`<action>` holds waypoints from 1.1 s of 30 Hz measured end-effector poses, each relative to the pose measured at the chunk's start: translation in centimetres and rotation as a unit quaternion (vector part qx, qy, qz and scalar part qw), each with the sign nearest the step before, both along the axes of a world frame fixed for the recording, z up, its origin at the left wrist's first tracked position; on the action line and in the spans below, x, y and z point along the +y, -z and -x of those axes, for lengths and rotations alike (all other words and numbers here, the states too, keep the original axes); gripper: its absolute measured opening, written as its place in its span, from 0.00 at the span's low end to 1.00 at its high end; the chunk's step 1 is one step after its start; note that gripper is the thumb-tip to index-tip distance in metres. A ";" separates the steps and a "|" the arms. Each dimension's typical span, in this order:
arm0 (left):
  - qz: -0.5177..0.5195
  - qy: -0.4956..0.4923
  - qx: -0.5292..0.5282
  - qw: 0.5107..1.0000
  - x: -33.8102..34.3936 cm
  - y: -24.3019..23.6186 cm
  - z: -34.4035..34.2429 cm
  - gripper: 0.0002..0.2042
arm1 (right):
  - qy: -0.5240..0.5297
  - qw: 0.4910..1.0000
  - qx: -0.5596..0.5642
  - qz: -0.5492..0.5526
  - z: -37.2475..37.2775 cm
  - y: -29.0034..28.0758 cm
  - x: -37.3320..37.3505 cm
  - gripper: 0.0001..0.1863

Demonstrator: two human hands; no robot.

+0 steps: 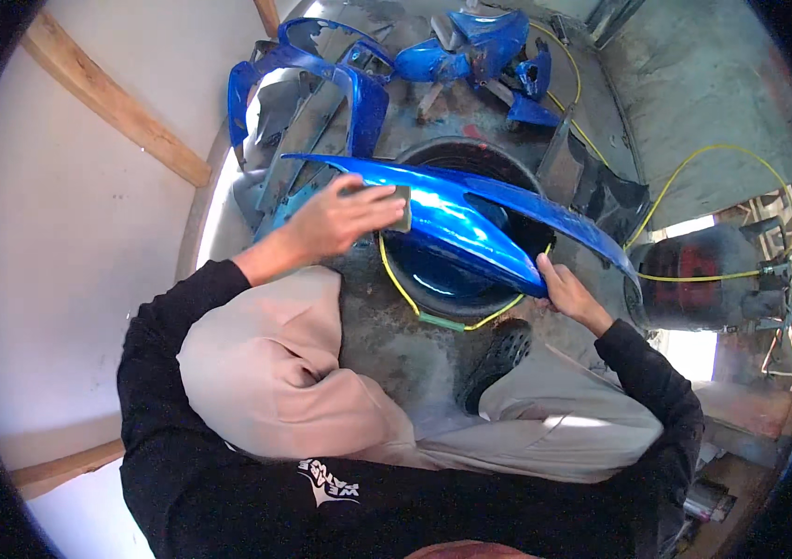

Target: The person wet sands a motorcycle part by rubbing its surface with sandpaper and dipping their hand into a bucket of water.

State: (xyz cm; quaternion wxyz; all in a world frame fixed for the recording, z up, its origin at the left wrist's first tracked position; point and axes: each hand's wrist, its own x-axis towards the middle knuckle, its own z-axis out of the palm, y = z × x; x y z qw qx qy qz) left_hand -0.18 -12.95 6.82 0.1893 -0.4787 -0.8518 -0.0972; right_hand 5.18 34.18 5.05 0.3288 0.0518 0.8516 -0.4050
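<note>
A long, glossy blue curved panel point(471, 233) with a long slot stretches slantwise over a black bucket point(429, 298), which has a yellow handle with a green grip and dark liquid inside. My left hand point(340, 219) presses a flat olive-green pad point(402, 212) against the panel's upper left part, fingers closed round the pad. My right hand point(568, 293) grips the narrow lower right end of the panel. Both forearms are in black sleeves, and my bent legs are either side below the bucket.
More blue body panels point(363, 102) lie at the top. Dark pieces point(606, 196) rest right of the bucket. A black-and-red tank point(694, 275) with a yellow hose point(722, 146) stands at the right. A white wall point(61, 307) with wooden beams point(112, 102) lines the left.
</note>
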 end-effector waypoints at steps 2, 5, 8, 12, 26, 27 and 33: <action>-0.075 -0.123 -0.014 0.989 -0.2 0.3 0.0 0.28 | -0.027 0.999 0.044 -0.002 0.0 -0.1 0.0 0.47; 0.002 -0.002 0.004 1.000 -0.6 0.4 0.1 0.27 | -0.034 0.998 0.058 -0.021 0.2 -0.4 -0.3 0.47; -0.017 0.004 -0.023 1.000 -1.2 0.4 0.3 0.28 | -0.023 0.998 0.060 -0.028 0.0 -1.1 -0.7 0.47; 0.008 0.004 -0.025 1.000 -1.9 0.1 0.4 0.30 | -0.025 0.998 0.054 -0.027 0.1 -1.7 -1.1 0.49; 0.052 0.013 -0.088 0.995 -1.9 -2.6 1.4 0.29 | -0.057 0.994 0.085 -0.025 0.3 -1.8 -1.1 0.49; 0.105 0.109 -0.104 0.983 -1.8 -2.9 1.5 0.29 | -0.043 0.997 0.056 -0.014 0.3 -2.0 -1.1 0.49; 0.117 -0.013 -0.097 0.988 -0.5 -3.7 1.4 0.30 | -0.051 0.995 0.079 -0.028 0.1 -2.3 -1.4 0.49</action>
